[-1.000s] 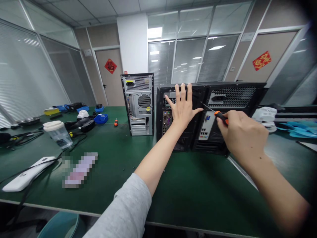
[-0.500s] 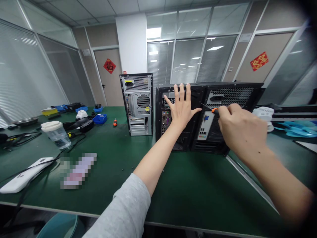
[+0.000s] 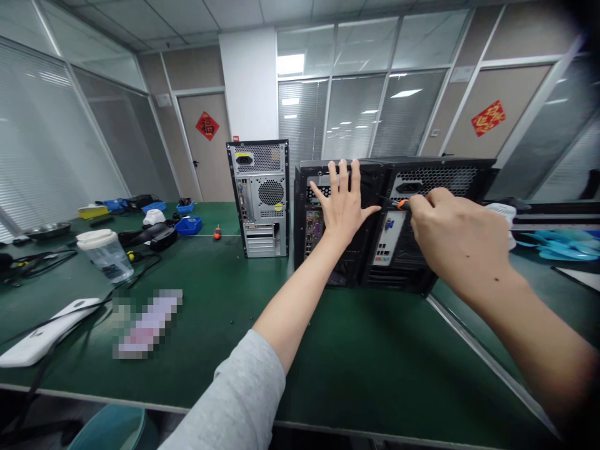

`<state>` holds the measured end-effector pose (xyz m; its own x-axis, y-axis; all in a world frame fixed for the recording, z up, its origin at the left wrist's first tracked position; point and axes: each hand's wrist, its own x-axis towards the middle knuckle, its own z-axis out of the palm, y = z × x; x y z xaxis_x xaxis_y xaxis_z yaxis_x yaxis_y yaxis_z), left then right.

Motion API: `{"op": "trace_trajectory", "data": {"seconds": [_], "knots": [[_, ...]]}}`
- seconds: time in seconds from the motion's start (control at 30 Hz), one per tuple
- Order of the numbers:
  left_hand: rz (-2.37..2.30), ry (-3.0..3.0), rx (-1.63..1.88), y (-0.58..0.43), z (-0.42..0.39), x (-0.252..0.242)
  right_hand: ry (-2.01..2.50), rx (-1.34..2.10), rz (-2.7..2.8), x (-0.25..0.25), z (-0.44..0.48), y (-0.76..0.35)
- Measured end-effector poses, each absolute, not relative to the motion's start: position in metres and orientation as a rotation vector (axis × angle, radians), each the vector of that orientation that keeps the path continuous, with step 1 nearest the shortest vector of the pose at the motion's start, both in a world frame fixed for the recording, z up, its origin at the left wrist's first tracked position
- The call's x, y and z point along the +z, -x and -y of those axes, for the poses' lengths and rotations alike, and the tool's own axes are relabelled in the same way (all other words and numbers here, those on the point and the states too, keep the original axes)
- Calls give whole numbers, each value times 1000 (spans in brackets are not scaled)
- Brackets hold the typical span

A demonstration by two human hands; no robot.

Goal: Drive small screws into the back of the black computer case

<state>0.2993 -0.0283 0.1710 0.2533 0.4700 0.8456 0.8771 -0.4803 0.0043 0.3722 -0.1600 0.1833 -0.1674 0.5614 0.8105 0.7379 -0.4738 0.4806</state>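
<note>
Two black computer towers stand side by side with their backs toward me. My left hand (image 3: 344,212) is spread flat against the back of the left black tower (image 3: 344,272), fingertips near its top edge. My right hand (image 3: 462,234) is closed round the handle of a screwdriver (image 3: 403,204), which has an orange collar. Its thin shaft points left to the right edge of the left black tower, by the seam with the right black tower (image 3: 462,178). Whether the tip sits in a screw is too small to tell. Most of the handle is hidden in my fist.
A silver-backed computer tower (image 3: 260,200) stands left of the black ones. A second screwdriver (image 3: 217,232) and blue trays (image 3: 189,225) are farther back. Leftward on the green table (image 3: 225,369) are a plastic cup (image 3: 105,256), cables and a white object (image 3: 49,331). Tiny dark bits lie mid-table.
My right hand has turned slightly and shifted a little around the screwdriver handle. My left hand stays against the tower.
</note>
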Motion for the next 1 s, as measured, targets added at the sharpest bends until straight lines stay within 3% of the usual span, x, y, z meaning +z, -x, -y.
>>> {"op": "trace_trajectory", "data": {"seconds": [1.0], "knots": [[1223, 2059, -1123, -301, 29, 172, 2033, -1577, 1583, 190, 163, -372]]}}
